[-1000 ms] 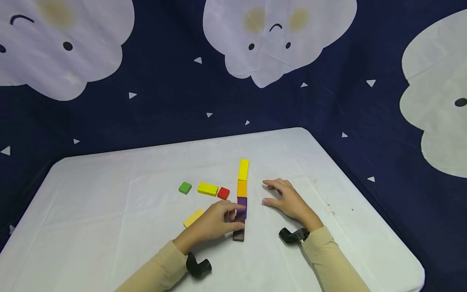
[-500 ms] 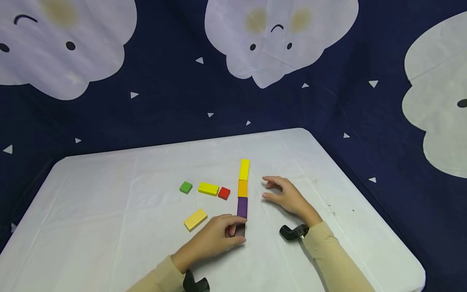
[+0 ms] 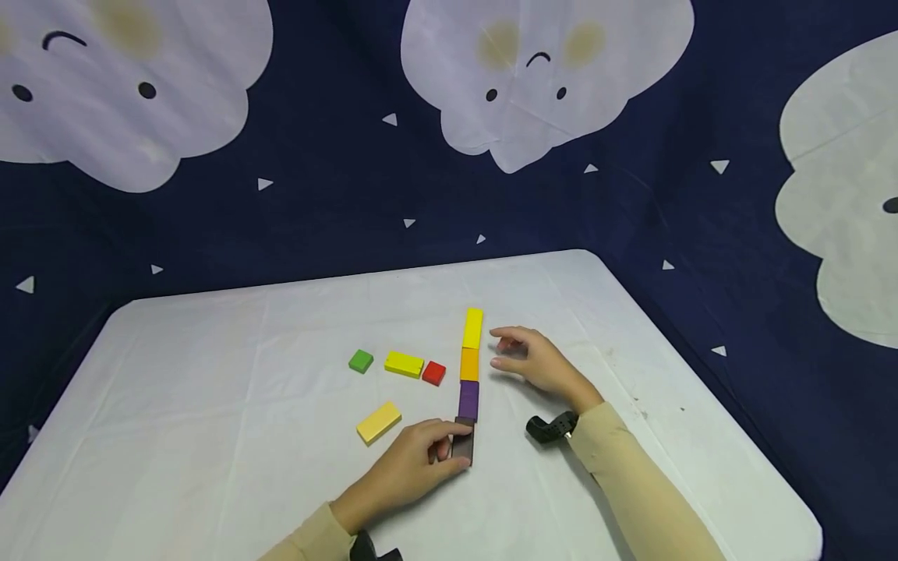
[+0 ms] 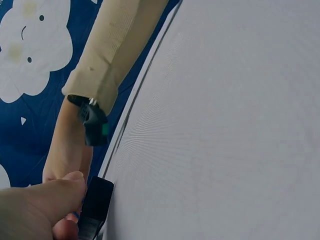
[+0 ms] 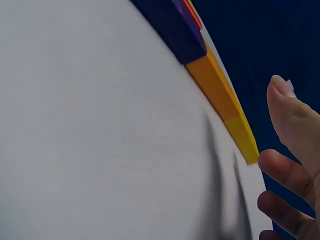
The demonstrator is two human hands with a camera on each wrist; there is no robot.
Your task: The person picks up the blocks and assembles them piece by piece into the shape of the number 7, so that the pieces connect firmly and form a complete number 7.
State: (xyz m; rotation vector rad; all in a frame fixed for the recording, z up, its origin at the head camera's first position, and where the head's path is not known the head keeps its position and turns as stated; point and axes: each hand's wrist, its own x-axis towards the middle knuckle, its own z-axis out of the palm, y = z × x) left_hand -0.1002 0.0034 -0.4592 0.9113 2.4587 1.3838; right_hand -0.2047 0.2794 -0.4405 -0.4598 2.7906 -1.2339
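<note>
A straight row runs away from me on the table: a black block (image 3: 463, 444), then a purple block (image 3: 468, 400), an orange block (image 3: 469, 364) and a yellow block (image 3: 473, 328) at the far end. My left hand (image 3: 414, 467) pinches the black block at the near end, thumb at its front edge and index finger near its back edge. In the left wrist view the thumb (image 4: 62, 195) lies beside that block. My right hand (image 3: 536, 362) hovers to the right of the orange and yellow blocks, fingers loosely bent, holding nothing; the right wrist view shows its fingers apart from the row.
Left of the row lie a red block (image 3: 434, 373), a yellow-green block (image 3: 404, 364) and a green block (image 3: 361, 361). Closer to my left hand is a pale yellow block (image 3: 379, 423). A white cloth covers the table (image 3: 210, 405); a dark blue curtain (image 3: 337, 195) stands behind.
My left hand has drawn back toward me from beside the purple block to the black block. The right hand has shifted slightly away from me and left, closer to the row.
</note>
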